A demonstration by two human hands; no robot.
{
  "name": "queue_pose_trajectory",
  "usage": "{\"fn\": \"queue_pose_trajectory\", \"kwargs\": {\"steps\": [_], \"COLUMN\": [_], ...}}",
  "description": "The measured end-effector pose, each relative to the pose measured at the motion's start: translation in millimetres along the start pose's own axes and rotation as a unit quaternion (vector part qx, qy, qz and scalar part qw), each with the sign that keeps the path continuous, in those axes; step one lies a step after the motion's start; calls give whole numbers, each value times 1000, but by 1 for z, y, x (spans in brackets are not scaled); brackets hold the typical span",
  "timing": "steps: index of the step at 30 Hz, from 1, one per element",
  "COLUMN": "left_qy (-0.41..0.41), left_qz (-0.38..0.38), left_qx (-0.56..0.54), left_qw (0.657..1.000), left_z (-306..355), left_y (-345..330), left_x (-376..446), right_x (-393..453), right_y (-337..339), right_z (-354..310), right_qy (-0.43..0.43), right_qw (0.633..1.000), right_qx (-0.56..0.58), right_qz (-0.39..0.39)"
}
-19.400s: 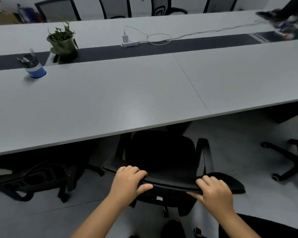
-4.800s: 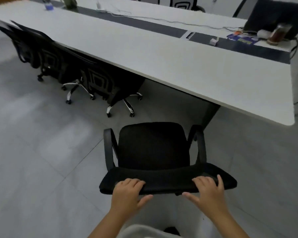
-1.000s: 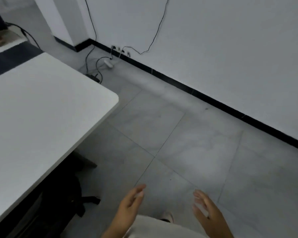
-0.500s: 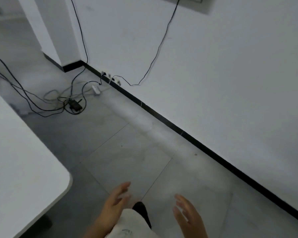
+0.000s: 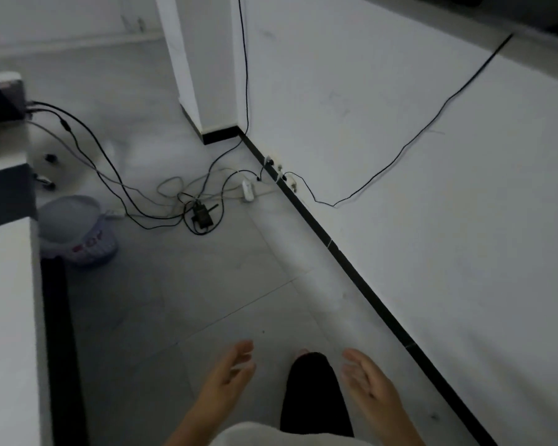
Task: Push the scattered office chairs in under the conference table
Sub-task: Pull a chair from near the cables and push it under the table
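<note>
**Walking round the end of the bench, both hands free, no chair in view**

At the far left, the white end of the bench [image 5: 4,317] runs down the frame, its dark underside edge beside it. Just past its corner a pale wastebasket [image 5: 78,230] stands on the grey tiled floor [image 5: 174,300]. Further along the floor lies a tangle of black and white cables [image 5: 161,201] with a small dark adapter, leading to a white power strip [image 5: 247,190] near the wall sockets. A white pillar [image 5: 203,59] stands behind, and a white wall [image 5: 432,188] with a black skirting band fills the right side.

At the bottom, the left hand [image 5: 231,370] and the right hand [image 5: 364,379] are held out in front, palms turned toward each other, fingers loose and straight, grasping nothing. A dark trouser leg shows between them.

No office chair can be seen, so its look cannot be described; the remaining chairs are probably out of frame. This seems a moment between chairs. The next move likely calls for finding another stray chair, taking its backrest with both hands, and stepping clear of the cables.
</note>
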State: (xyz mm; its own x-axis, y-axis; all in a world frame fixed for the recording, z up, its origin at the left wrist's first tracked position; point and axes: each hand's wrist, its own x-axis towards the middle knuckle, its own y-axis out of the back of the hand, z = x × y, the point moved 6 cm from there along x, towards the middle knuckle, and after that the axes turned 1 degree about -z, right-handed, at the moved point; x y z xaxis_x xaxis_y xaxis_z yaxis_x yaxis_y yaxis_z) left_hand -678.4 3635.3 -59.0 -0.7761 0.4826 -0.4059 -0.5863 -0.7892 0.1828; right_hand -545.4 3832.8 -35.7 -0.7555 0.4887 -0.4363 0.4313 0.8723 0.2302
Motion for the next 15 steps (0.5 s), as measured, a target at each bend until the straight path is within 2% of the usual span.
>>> {"fn": "queue_pose_trajectory", "kwargs": {"steps": [3,6,9,15], "left_qy": [0,26,60,80], "left_qz": [44,90,128,157], "left_qx": [-12,-24,-21,-21], "left_qw": [999,995,990,984], "left_z": [29,60,70,103], "left_y": [-5,1,13,47], "left_x": [63,106,142,239], "right_x": [78,148,217,346], "right_y": [17,41,49,11], "right_z": [-30,-54,-75,-153], "right_qy": [9,-20,-17,26], "right_qw": [999,998,993,980], "right_qx": [-18,-44,-84,-118], "right_qz": [-40,-29,-75,-158]}}
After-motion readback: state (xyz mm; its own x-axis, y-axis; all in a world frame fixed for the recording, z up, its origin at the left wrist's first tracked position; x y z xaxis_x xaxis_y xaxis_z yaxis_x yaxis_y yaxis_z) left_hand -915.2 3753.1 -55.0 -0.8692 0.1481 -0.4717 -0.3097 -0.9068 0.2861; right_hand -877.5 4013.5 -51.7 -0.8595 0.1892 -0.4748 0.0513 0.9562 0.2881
